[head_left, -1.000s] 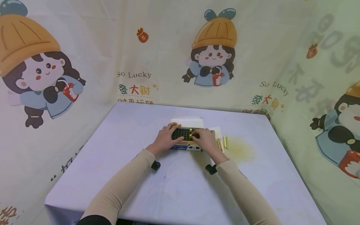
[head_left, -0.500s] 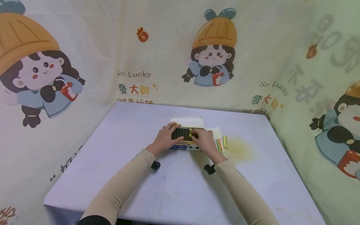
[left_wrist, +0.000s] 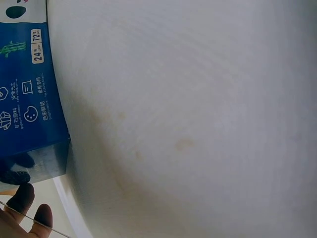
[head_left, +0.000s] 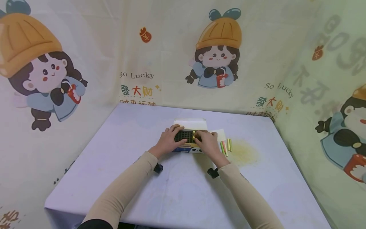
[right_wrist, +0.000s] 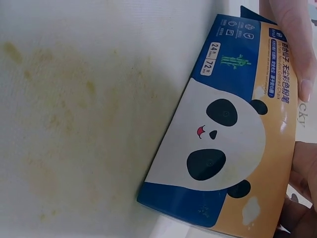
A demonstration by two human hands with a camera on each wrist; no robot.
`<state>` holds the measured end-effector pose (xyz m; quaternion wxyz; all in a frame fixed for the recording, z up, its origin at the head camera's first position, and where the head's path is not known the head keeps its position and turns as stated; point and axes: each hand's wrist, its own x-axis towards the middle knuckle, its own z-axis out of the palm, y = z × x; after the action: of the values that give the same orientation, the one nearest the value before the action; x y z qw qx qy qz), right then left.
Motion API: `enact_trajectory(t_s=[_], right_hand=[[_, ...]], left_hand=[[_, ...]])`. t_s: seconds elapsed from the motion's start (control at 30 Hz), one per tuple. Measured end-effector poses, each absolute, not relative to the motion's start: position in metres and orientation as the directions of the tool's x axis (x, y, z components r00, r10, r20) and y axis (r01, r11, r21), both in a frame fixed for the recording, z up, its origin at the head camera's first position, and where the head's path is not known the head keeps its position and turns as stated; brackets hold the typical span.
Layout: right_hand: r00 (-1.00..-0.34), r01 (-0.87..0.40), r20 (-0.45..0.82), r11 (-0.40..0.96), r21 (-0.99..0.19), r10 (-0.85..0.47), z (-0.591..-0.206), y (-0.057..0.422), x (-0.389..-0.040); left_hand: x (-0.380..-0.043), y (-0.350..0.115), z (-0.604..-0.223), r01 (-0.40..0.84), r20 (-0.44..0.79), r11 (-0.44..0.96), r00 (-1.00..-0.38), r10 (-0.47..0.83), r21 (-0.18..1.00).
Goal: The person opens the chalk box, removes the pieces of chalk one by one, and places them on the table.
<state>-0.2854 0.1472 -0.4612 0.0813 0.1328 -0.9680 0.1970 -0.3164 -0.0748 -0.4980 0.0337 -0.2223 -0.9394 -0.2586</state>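
Panda-printed colored-chalk box (head_left: 188,149), on desk (head_left: 171,194); left hand (head_left: 168,140), fingers outspread, rests on its left end; right hand (head_left: 208,143) pinches yellow chalk (head_left: 193,138); loose sticks (head_left: 224,147) at right.

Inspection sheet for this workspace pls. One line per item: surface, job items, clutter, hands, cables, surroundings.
Surface: pale tablecloth, yellow smudge on the right.
Job items: printed chalk box, flaps open; black holed insert inside; loose chalk sticks right of it.
Clutter: nothing seen.
Left hand: rests on the box's left end, thumb along its front edge.
Right hand: fingers curled at a yellow chalk stick at the insert, apparently pinching it.
Cables: thin line crosses the left wrist view; can't tell what it is.
Surroundings: fabric backdrop with cartoon figures.
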Motion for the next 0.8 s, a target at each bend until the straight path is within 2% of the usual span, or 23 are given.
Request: enact_trajectory(t_s=[0.57, 0.8], right_hand=[[-0.946, -0.288, 0.245, 0.9, -0.328, -0.213, -0.4594, 0.1459, -0.2805], [-0.947, -0.288, 0.245, 0.886, -0.363, -0.208, -0.4584, 0.1461, -0.2789]], left_hand=[[-0.3149, -0.0757, -0.494, 0.44, 0.169, 0.764, -0.896, 0.411, 0.472], [-0.3149, -0.0758, -0.4953, 0.444, 0.173, 0.764, -0.894, 0.414, 0.467]])
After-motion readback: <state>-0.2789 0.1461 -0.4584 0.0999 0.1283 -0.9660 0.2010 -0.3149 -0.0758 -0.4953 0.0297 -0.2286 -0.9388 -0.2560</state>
